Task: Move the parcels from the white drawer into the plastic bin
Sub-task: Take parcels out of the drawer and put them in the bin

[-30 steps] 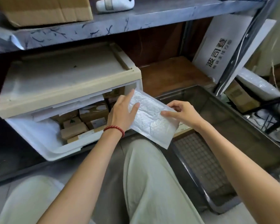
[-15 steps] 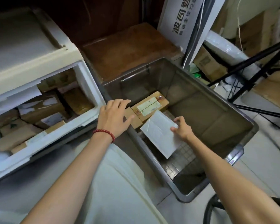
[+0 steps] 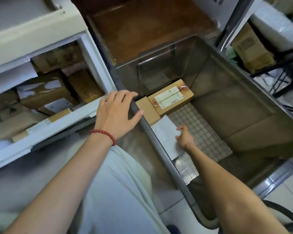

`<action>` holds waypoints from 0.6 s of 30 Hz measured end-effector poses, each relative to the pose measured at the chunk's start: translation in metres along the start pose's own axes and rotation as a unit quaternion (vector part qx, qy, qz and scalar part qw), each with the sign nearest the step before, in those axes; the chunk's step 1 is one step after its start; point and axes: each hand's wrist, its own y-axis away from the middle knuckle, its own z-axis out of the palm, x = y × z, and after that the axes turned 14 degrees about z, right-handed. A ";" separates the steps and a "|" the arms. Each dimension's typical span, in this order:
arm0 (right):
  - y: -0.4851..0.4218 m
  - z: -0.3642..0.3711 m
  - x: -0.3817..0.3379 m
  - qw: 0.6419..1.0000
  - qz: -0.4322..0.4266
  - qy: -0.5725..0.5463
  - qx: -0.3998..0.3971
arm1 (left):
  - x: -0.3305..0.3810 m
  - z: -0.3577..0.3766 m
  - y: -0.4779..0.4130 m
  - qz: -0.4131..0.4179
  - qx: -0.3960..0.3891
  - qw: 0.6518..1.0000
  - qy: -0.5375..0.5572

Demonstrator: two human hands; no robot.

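1. Hands: left hand is open with fingers spread, over the left rim of the plastic bin, holding nothing. Right hand is down inside the bin with fingertips at the right edge of the white mailer. Can't tell if it pinches the mailer or only touches it.
2. The mailer lies flat on the bin's gridded floor, against the left wall, just near of two boxes.
3. Done: three parcels are in the bin. These are the labelled box, the small plain box touching its left end, and the mailer.
4. Left: the white drawer, left of the bin, stands open. The brown parcels inside are packed tight and overlapping, so there are several but no exact count.
5. Read: early stage, since the drawer holds far more than the bin. Most of the bin floor on the right and near side is bare.
6. Next, probably: let go of the mailer and go back to the drawer.
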 end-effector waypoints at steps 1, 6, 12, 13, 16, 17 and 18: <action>-0.003 0.004 0.003 1.000 -0.001 0.005 0.008 | -0.002 0.000 0.000 -0.001 0.001 1.000 0.000; -0.008 0.016 0.010 0.987 -0.014 0.160 -0.010 | -0.003 0.002 0.003 0.002 0.009 1.000 0.000; 0.003 0.013 0.011 0.953 -0.041 0.294 -0.065 | -0.003 -0.002 0.003 -0.013 -0.001 1.000 0.002; 0.009 0.008 0.010 0.951 -0.043 0.302 -0.059 | -0.003 -0.005 0.004 -0.017 -0.003 1.000 0.005; 0.025 -0.016 0.000 0.949 -0.084 0.303 0.000 | -0.011 -0.015 0.007 -0.047 0.005 0.999 0.015; 0.029 -0.025 -0.007 0.948 -0.106 0.298 0.031 | -0.016 -0.020 0.010 -0.062 0.013 0.998 0.017; 0.036 -0.034 -0.014 0.946 -0.124 0.292 0.058 | -0.022 -0.024 0.014 -0.079 0.020 0.997 0.018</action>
